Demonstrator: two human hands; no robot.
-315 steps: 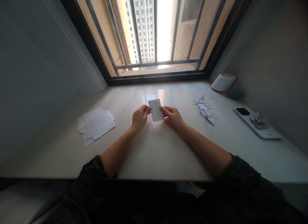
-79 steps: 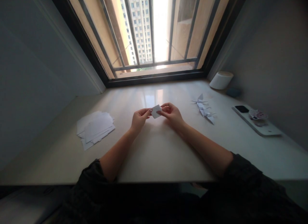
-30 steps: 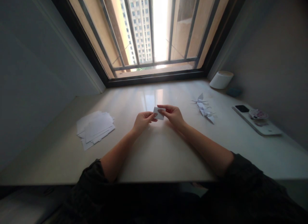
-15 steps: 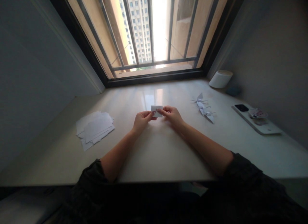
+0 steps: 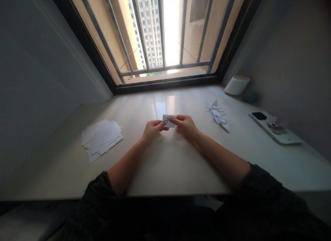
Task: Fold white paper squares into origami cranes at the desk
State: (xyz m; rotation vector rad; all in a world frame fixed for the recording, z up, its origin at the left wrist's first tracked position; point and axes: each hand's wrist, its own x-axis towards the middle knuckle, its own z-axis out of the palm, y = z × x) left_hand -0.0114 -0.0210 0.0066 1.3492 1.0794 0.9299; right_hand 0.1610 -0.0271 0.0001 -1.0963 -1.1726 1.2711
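A small folded piece of white paper (image 5: 169,124) is pinched between both hands, just above the pale sill top. My left hand (image 5: 153,129) grips its left side, the thumb lying on the near face. On the other side my right hand (image 5: 186,124) holds the right edge between thumb and fingers. The fingers behind the paper are partly hidden. Off to the right lie several folded paper cranes (image 5: 219,117) in a row. A loose stack of white paper sheets (image 5: 104,139) rests to the left.
At the right is a phone (image 5: 287,136) with a round grip on its back. A white cylindrical object (image 5: 237,85) stands in the far right corner beside a dark blurred item (image 5: 250,97). The barred window (image 5: 165,83) borders the back of the sill.
Both hands keep their hold on the folded paper, with only a very slight shift of the paper and fingers. The stack, cranes and phone stay where they were.
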